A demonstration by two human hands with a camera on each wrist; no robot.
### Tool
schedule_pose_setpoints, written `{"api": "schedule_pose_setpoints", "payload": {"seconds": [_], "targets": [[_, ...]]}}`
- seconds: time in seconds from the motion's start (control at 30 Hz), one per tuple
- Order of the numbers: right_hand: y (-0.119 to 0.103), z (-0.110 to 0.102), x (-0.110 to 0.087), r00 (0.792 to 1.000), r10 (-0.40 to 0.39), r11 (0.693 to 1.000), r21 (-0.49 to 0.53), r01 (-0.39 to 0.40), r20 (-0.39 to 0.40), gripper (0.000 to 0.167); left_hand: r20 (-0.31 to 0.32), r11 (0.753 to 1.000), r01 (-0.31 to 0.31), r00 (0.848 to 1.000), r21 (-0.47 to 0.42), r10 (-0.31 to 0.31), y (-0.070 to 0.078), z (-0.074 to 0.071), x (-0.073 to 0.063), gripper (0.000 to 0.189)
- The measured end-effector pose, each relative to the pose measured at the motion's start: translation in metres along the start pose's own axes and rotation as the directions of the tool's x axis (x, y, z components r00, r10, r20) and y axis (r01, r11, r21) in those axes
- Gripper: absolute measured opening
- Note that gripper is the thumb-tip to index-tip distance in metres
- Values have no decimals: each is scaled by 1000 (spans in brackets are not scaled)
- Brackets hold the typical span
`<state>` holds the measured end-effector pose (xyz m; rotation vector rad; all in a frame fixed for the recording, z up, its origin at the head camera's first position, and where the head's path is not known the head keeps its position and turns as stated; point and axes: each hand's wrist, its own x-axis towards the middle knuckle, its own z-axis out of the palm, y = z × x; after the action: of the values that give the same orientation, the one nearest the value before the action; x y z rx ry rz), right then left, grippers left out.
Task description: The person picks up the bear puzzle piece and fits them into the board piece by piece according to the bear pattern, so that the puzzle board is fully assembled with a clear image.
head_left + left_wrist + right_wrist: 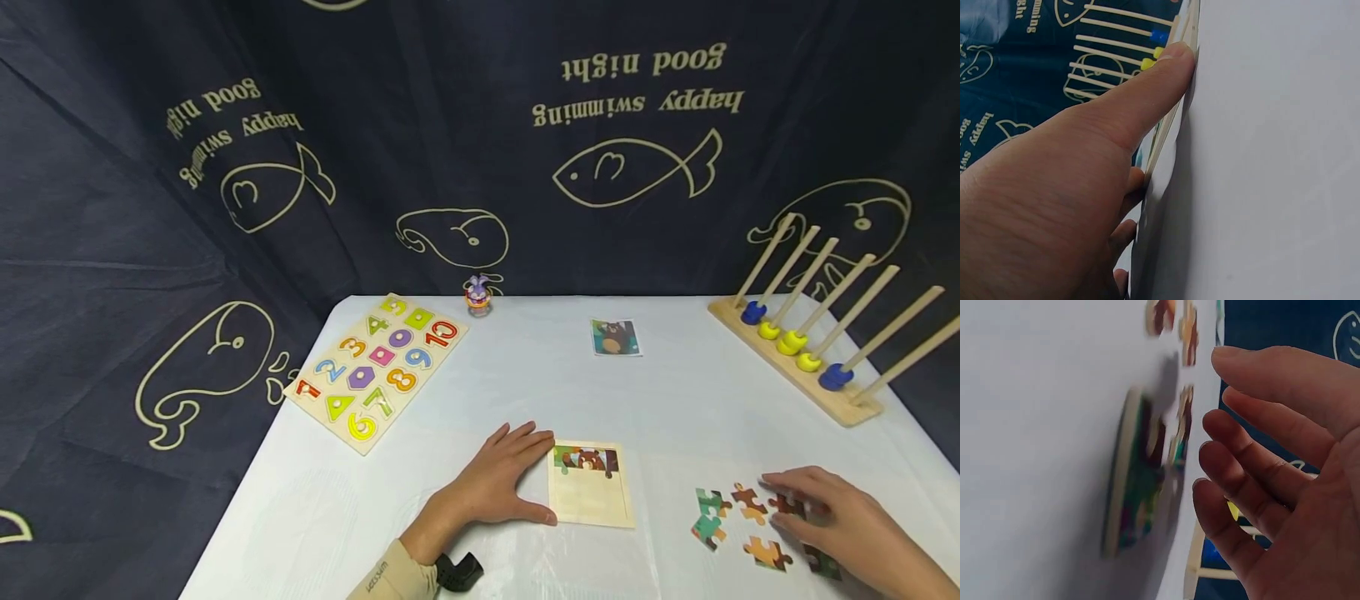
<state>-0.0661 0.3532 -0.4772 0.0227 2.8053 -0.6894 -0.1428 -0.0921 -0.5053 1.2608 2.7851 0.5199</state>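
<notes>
A square wooden jigsaw tray (592,503) lies on the table, with fitted pieces showing a bear's head along its top edge. My left hand (498,482) rests at the tray's left side, fingers spread, index fingertip at the upper corner and thumb at the lower one. At the right, my right hand (843,518) hovers over loose jigsaw pieces, its fingers gently bent and nothing between them. A green-and-brown piece (1138,487) stands out below those fingers in the right wrist view. Nearby lie an orange piece (768,553), a brown piece (748,502) and green pieces (708,531).
At the back left is a number-and-shape board (382,375). A small purple figure (477,296) stands by the back edge. A bear picture card (615,337) lies farther right. A wooden peg rack (795,358) with blue and yellow beads occupies the right side. Dark printed cloth (420,150) hangs behind.
</notes>
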Motion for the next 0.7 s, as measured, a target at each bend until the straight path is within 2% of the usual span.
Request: {"api": "schedule_pose_setpoints", "payload": {"seconds": [0.17, 0.33, 0.5, 0.7], "targets": [[-14, -1, 2, 998, -58, 998, 1, 58, -30, 55, 3, 1000, 4, 1000, 7, -4, 0, 0, 1, 105], [-25, 3, 2, 991, -136, 991, 19, 136, 2, 50, -3, 1000, -4, 1000, -1, 4, 0, 0, 1, 104], [-36, 10, 5, 975, -220, 975, 44, 219, 35, 40, -9, 1000, -6, 1000, -4, 6, 0, 0, 0, 104], [-42, 16, 10, 950, -313, 947, 76, 312, 2, 30, -8, 1000, -6, 1000, -2, 6, -1, 0, 0, 104]]}}
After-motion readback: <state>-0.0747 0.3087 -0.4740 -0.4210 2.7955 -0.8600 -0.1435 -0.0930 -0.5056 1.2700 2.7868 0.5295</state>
